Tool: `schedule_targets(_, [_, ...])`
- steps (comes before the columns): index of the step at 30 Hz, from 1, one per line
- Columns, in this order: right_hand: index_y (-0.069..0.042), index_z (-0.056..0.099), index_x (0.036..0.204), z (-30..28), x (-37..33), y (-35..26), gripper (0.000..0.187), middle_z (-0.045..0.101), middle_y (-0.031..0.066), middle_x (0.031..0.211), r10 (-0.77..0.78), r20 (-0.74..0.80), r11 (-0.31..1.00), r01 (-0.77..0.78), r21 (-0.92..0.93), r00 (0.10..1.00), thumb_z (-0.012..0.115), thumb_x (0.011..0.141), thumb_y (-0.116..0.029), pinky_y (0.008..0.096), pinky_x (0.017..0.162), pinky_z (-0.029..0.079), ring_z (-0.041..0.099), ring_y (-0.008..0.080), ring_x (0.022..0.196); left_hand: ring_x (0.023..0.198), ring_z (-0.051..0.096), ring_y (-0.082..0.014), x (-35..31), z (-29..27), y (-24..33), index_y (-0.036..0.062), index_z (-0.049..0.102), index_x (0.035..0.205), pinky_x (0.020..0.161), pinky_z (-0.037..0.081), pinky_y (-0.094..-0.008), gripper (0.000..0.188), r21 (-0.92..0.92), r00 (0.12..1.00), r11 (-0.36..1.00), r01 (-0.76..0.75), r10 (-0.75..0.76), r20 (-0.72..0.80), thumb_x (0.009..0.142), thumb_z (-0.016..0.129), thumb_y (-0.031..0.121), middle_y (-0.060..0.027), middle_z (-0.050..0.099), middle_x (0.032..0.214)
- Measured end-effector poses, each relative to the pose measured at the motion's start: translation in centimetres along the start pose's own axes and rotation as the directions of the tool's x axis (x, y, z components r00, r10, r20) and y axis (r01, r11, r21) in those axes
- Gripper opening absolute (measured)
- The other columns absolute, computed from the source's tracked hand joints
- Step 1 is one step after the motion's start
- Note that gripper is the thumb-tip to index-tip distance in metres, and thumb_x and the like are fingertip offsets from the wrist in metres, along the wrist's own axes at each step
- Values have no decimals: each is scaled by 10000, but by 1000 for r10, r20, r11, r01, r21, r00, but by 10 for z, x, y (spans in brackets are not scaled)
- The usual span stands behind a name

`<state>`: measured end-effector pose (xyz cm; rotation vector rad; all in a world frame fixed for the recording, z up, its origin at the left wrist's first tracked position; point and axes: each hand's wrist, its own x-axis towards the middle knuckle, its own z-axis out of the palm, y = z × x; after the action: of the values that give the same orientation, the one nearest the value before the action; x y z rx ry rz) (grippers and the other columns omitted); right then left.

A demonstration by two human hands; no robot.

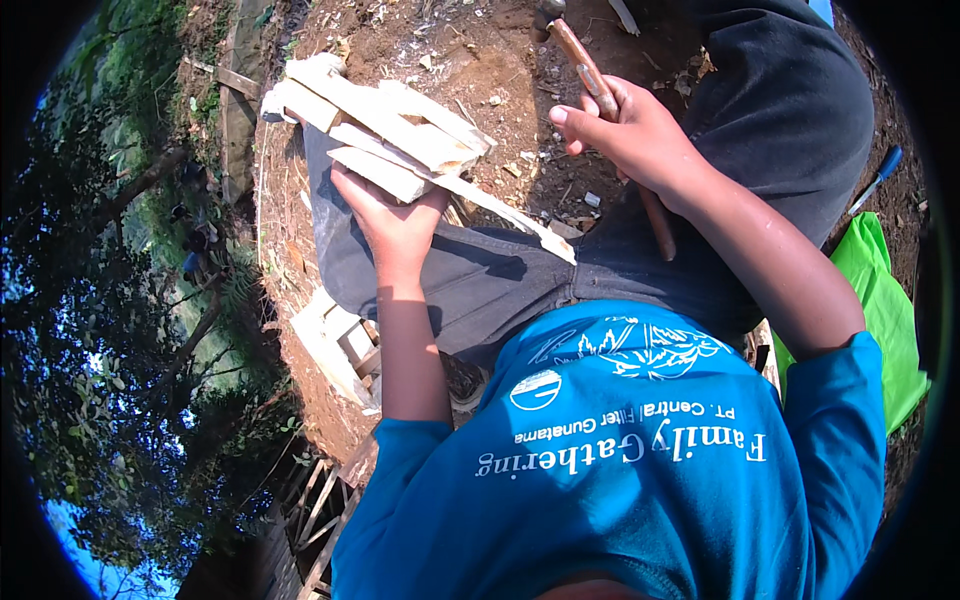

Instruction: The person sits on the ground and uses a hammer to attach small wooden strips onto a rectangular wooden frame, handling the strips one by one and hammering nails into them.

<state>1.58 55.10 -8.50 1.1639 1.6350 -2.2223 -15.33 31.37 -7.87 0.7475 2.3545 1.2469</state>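
Some pale wood [385,120] sat in the left hand [392,225], over the left leg [480,265] — and the right hand [640,130] held a brown stick [582,66] near the right leg [785,120].

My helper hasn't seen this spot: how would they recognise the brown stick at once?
Find the blue shirt, then the dark trousers above it in the picture. There, the right hand holds the slanting brown stick. Its darker colour sets it apart from the pale split wood in the left hand.
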Motion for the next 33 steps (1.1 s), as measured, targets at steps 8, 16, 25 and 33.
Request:
schedule_targets(8, [-72,630,1011,-1,16,9,389,605,1,755,44,-181,999,-46,-8,982,644,992,-460,287,630,485,594,89,674,1259,537,-410,84,9,4,46,396,1413,1047,492,-472,860,567,898,697,-438,316,305,670,827,86,-184,483,1370])
schedule_targets(16, [-68,614,1078,1,22,17,408,556,-7,751,54,-62,998,-55,-14,997,572,1043,-472,313,584,482,568,100,650,1336,512,-315,134,63,-103,120,459,1423,932,573,-397,755,604,682,347,-718,175,710,738,710,-72,-117,485,1409])
schedule_targets(25, [2,626,1214,13,47,22,410,678,174,840,-126,70,747,141,-650,990,579,1017,-355,410,743,522,687,270,789,1565,96,-454,74,68,-152,21,157,1637,1267,163,-522,1180,267,929,931,249,-308,206,809,763,602,-264,10,1700])
schedule_targets(33, [-57,547,1376,65,60,5,407,701,246,1006,-558,84,663,504,-554,825,582,1043,-289,425,831,531,701,387,919,1563,-98,-481,65,86,-140,166,-225,1616,1225,-23,-687,1478,435,746,668,604,-666,-14,712,798,732,-262,-121,1698])
